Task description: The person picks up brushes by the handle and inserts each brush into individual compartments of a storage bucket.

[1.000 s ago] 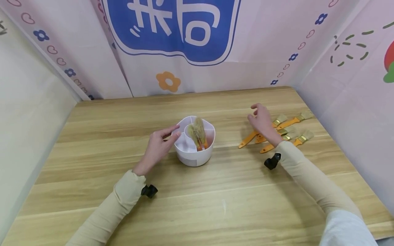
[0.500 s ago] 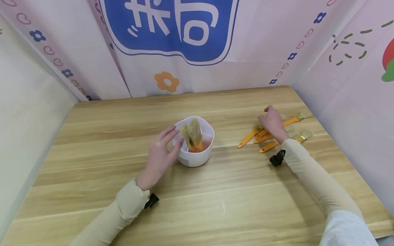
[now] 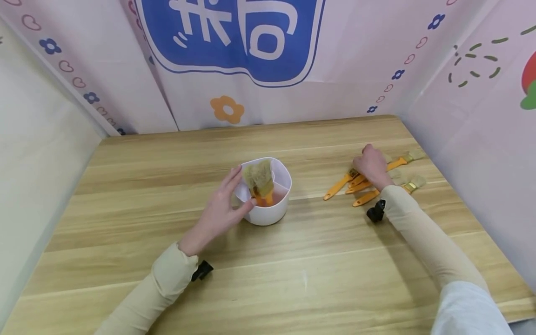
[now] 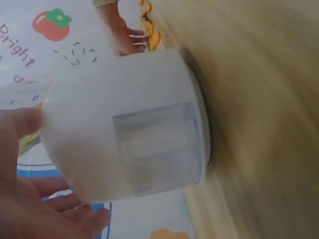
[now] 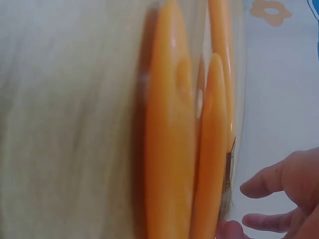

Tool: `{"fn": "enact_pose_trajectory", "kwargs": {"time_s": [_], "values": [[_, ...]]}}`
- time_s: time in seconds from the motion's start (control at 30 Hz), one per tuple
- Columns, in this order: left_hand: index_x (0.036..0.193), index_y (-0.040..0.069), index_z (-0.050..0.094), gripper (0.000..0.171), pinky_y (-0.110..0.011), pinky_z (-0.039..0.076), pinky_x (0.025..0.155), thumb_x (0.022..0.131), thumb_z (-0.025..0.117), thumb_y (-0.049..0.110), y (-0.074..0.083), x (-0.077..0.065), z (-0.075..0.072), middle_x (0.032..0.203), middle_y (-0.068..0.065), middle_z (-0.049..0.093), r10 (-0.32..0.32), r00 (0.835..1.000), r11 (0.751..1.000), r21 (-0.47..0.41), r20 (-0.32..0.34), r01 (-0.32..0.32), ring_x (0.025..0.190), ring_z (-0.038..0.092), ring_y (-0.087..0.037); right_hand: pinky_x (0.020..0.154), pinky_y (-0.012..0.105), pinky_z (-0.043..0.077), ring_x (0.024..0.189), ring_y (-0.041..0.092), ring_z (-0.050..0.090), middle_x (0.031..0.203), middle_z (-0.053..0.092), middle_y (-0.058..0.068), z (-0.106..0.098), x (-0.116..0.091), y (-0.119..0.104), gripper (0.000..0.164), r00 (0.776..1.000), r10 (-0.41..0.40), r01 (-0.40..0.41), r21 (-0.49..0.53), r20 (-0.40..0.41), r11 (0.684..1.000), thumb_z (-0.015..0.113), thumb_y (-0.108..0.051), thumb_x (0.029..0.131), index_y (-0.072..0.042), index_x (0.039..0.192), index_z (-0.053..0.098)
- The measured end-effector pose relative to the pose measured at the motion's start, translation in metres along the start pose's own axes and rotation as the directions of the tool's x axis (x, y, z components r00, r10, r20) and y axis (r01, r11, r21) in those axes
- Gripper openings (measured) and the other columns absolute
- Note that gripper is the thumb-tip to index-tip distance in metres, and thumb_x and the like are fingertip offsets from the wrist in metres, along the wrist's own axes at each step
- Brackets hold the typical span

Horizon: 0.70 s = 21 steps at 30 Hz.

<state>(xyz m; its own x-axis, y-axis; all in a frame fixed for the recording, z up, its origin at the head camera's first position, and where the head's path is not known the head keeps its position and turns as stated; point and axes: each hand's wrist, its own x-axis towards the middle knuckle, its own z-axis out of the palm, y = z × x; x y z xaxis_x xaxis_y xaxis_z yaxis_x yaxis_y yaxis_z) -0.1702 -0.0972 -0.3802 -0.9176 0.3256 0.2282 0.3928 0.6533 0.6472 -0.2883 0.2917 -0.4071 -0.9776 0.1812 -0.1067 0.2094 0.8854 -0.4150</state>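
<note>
A white round divided organizer (image 3: 265,216) stands upright on the wooden table, with orange-handled brushes (image 3: 258,176) leaning in it, bristles up. My left hand (image 3: 217,209) is at its left side, fingers fairly straight along the rim and thumb over the front edge. In the left wrist view a greyish rectangular patch (image 4: 157,144) shows on the organizer's wall. Over a loose pile of several flat brushes with orange handles (image 3: 336,188) is my right hand (image 3: 371,167), reaching down among them. Its fingers are apart in the right wrist view; the palm hides part of the pile.
Brushes at the right edge of the pile (image 3: 411,186) lie near the table's right side. Printed white sheets (image 3: 343,100) stand along the back and both sides of the table (image 3: 167,186). Black cameras (image 3: 203,270) sit at both wrists.
The organizer has turned under my left hand, and the brushes in it now lean left. My left thumb has come over the rim. My right hand has moved right and lower over the pile.
</note>
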Motion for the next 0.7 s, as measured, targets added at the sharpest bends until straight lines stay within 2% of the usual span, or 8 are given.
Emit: {"fn": "enact_pose_trajectory", "kwargs": {"time_s": [0.17,0.3,0.43,0.57,0.7], "values": [[0.142,0.001,0.037,0.070,-0.054,0.029,0.113,0.086,0.066,0.031,-0.001,0.001,-0.006,0.153,-0.012,0.031,0.008,1.000,1.000,-0.001,0.003,-0.008,0.140,0.029,-0.035,0.067,0.046,0.045,0.079,0.034,0.048,0.102,0.052,0.029,0.001,0.002,-0.001,0.038,1.000,-0.017,0.016,-0.047,-0.019,0.999,0.042,-0.016,0.086,0.010,0.114,0.044],[0.136,-0.002,0.044,0.059,-0.053,0.032,0.112,0.087,0.065,0.022,-0.004,0.000,-0.007,0.145,-0.019,0.040,0.037,0.998,0.999,-0.019,-0.058,-0.038,0.136,0.037,-0.037,0.059,0.042,0.044,0.074,0.032,0.048,0.094,0.052,0.026,0.003,0.005,-0.004,0.034,1.000,-0.003,0.001,-0.086,-0.026,0.996,0.043,-0.017,0.087,0.009,0.109,0.045],[0.136,-0.002,0.045,0.056,-0.051,0.035,0.111,0.087,0.063,0.018,-0.006,-0.002,-0.007,0.142,-0.022,0.043,0.053,0.994,0.998,-0.034,-0.094,-0.056,0.132,0.042,-0.037,0.065,0.046,0.046,0.077,0.033,0.048,0.097,0.052,0.027,0.005,0.005,-0.008,0.038,0.999,0.038,-0.040,-0.077,-0.028,0.996,0.046,-0.020,0.087,0.009,0.112,0.045],[0.142,0.000,0.037,0.067,-0.050,0.033,0.112,0.087,0.065,0.028,-0.006,-0.002,-0.007,0.147,-0.020,0.036,0.029,0.999,1.000,-0.007,-0.034,-0.030,0.135,0.038,-0.036,0.076,0.054,0.047,0.083,0.036,0.048,0.105,0.051,0.030,0.007,0.004,-0.013,0.047,0.998,0.069,-0.069,-0.055,-0.005,0.996,0.052,-0.026,0.086,0.009,0.116,0.043],[0.148,0.005,0.023,0.089,-0.050,0.030,0.114,0.083,0.067,0.045,-0.003,-0.002,-0.007,0.153,-0.016,0.026,-0.047,0.997,0.999,0.029,0.058,0.045,0.140,0.029,-0.034,0.084,0.058,0.044,0.092,0.041,0.047,0.111,0.048,0.034,0.009,0.004,-0.015,0.054,0.997,0.072,-0.071,-0.043,0.016,0.997,0.056,-0.029,0.087,0.011,0.119,0.040]]}}
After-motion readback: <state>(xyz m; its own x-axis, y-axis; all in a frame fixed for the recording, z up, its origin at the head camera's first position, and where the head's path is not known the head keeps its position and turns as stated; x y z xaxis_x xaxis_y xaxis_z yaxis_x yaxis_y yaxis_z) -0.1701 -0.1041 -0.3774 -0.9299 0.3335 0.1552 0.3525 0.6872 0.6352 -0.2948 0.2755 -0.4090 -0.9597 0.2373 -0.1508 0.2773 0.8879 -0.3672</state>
